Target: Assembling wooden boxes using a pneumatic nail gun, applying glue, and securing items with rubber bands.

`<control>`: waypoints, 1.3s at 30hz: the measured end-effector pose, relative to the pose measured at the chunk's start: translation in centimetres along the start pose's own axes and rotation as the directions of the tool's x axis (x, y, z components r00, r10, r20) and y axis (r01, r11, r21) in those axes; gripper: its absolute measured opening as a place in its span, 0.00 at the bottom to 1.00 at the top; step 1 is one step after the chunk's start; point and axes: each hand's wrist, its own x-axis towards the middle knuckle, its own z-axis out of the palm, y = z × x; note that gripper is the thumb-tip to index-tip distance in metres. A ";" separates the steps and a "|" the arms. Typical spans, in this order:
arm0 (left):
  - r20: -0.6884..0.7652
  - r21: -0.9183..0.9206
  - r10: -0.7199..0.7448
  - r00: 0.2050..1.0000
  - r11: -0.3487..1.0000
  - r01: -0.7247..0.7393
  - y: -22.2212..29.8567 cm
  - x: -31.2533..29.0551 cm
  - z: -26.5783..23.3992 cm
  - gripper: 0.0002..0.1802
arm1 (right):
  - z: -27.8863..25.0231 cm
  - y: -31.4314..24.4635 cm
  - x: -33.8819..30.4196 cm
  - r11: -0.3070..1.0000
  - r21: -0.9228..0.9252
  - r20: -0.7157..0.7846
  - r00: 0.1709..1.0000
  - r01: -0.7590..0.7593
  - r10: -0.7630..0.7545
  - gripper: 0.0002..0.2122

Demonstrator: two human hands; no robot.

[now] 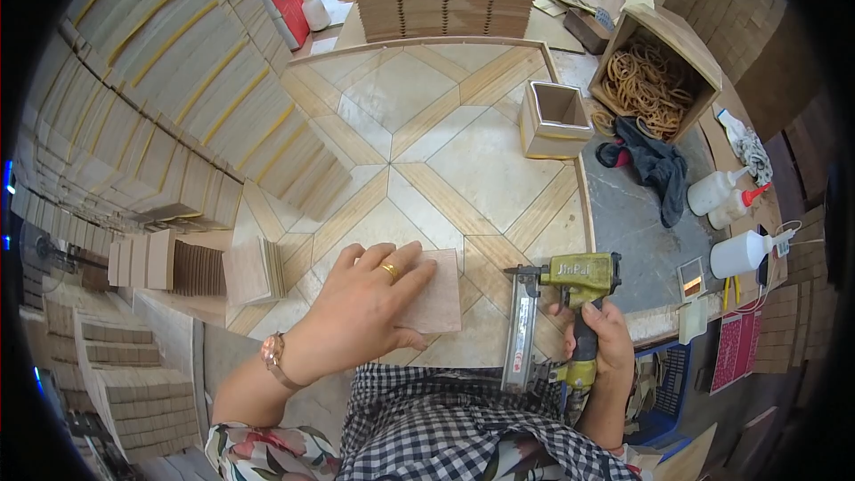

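Observation:
My left hand (367, 296) lies over a flat square wooden piece (443, 294). Its fingers cross the top face and its thumb sits at the near edge, gripping it against the patterned tabletop (499, 160). Whether this is a single panel or the side of a box, I cannot tell. My right hand (606, 338) is wrapped round the grip of a green and black nail gun (579, 274). The gun's silver magazine stands upright to the right of the wooden piece, with the nose toward the far side, apart from the wood.
Left of my hand stand several thin wooden panels (254, 269); tall wood stacks (214, 89) rise beyond. A small banded wooden box (557, 141) sits far right, near a wooden crate (677, 36) of rubber bands (646, 80). White bottles (739, 252) and a dark cloth (655, 169) lie right.

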 end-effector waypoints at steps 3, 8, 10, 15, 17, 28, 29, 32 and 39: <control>0.004 -0.013 -0.005 1.000 1.000 0.005 0.0 0.0 0.1 0.44 | 0.0 0.1 0.0 1.000 0.004 0.001 1.000 0.010 -0.010 0.17; -0.029 -0.028 -0.001 1.000 1.000 0.000 -0.1 0.0 0.4 0.43 | -0.3 0.2 -0.1 1.000 -0.005 -0.002 1.000 0.001 -0.001 0.19; -0.042 -0.025 0.004 0.999 1.000 -0.005 -0.4 0.2 0.4 0.43 | -0.3 0.1 0.3 1.000 -0.010 -0.003 1.000 -0.002 0.002 0.21; -0.071 -0.056 0.021 0.997 0.998 -0.025 -0.7 0.3 0.5 0.43 | -0.1 -0.2 0.4 1.000 -0.027 -0.025 1.000 0.005 -0.006 0.18; -0.089 -0.135 0.048 0.995 0.989 -0.060 -0.9 0.1 0.6 0.43 | -0.2 -0.2 -0.1 1.000 -0.007 -0.011 1.000 -0.013 0.013 0.18; -0.168 -0.083 0.071 0.983 0.993 -0.086 -1.9 -1.7 1.8 0.56 | -1.0 0.6 -0.1 0.993 0.098 0.003 0.998 -0.068 0.068 0.15; -0.165 -0.181 0.045 0.985 0.981 -0.076 -2.6 -2.1 2.2 0.57 | -1.0 0.6 -0.1 0.994 0.092 0.003 0.999 -0.053 0.053 0.15; -0.208 -0.348 -0.017 0.978 0.936 -0.057 -4.2 -3.8 3.6 0.60 | -0.9 0.5 0.1 0.988 0.129 0.026 0.997 -0.081 0.078 0.16; -0.073 -0.754 -0.092 0.993 0.657 0.005 -5.1 -3.9 5.4 0.61 | -1.1 0.3 0.3 0.994 0.066 -0.020 0.996 -0.091 0.092 0.17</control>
